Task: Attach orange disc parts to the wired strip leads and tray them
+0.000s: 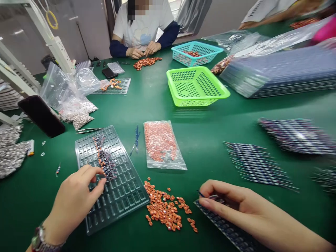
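Note:
My left hand (76, 199) hovers over a clear plastic compartment tray (120, 196), its thumb and forefinger pinched at a small wired part beside a row of finished parts (105, 159). My right hand (231, 204) lies on a strip of taped blue-wired components (231, 231) and pinches one thin blue component at its fingertips. A loose heap of small orange rings (166, 208) sits between my two hands. Behind the heap lies a sealed bag of orange rings (161, 143).
A green basket (196, 85) and a teal basket (196, 52) stand further back. Component strips (257, 164) and stacked trays (283, 70) fill the right. Plastic bags (70, 94), a black phone (42, 115) and tweezers (88, 130) are at left. A person's hands (143, 50) work opposite.

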`<move>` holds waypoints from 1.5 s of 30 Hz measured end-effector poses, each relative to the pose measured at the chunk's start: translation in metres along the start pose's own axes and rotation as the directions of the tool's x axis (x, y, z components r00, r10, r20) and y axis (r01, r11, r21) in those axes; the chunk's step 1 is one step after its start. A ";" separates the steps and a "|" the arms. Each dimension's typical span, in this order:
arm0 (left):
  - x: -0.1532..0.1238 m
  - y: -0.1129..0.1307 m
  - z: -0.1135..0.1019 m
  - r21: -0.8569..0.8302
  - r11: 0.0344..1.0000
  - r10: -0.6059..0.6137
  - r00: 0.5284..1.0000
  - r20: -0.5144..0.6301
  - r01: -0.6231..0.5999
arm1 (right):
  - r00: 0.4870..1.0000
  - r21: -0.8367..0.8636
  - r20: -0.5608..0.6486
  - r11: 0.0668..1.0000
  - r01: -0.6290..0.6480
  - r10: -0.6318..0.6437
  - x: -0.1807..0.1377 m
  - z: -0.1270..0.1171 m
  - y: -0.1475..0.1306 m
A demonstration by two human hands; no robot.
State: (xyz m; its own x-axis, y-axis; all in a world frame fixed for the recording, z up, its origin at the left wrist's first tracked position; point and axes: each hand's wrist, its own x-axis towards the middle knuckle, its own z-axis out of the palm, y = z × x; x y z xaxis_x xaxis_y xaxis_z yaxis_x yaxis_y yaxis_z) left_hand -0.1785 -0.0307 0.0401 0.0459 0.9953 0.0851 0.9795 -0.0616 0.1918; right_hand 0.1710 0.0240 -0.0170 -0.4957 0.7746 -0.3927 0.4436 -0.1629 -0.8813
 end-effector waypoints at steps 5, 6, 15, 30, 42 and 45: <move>0.002 -0.009 0.004 -0.031 0.999 0.040 0.998 -0.056 -0.042 | 0.997 -0.100 -0.029 0.993 0.068 -0.071 0.001 0.002 -0.012; 0.002 -0.009 0.005 -0.036 0.998 0.046 0.996 -0.076 -0.049 | 0.996 -0.111 -0.035 0.991 0.080 -0.085 0.001 0.004 -0.012; -0.002 0.000 0.012 -0.116 0.980 0.131 0.966 -0.221 -0.160 | 0.995 -0.145 0.007 0.984 0.103 -0.103 0.008 0.009 -0.017; -0.003 -0.004 0.021 -0.118 0.963 0.196 0.929 -0.313 -0.243 | 0.999 -0.103 -0.006 0.993 0.051 -0.052 0.022 0.006 -0.023; -0.026 0.083 0.070 0.196 0.612 0.790 0.601 -0.122 -0.766 | 0.998 0.057 0.056 0.998 0.012 -0.015 0.006 -0.014 -0.033; -0.025 0.092 0.081 0.248 0.613 0.781 0.622 -0.049 -0.750 | 0.998 0.080 0.063 0.997 0.003 -0.008 -0.003 -0.017 -0.031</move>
State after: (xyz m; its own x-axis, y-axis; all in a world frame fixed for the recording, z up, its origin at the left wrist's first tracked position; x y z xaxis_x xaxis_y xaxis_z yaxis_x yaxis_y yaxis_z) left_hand -0.0741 -0.0550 -0.0238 0.7841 0.5678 0.2507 0.6149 -0.7656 -0.1891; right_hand 0.1712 0.0370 0.0159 -0.5450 0.7361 -0.4014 0.3811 -0.2090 -0.9006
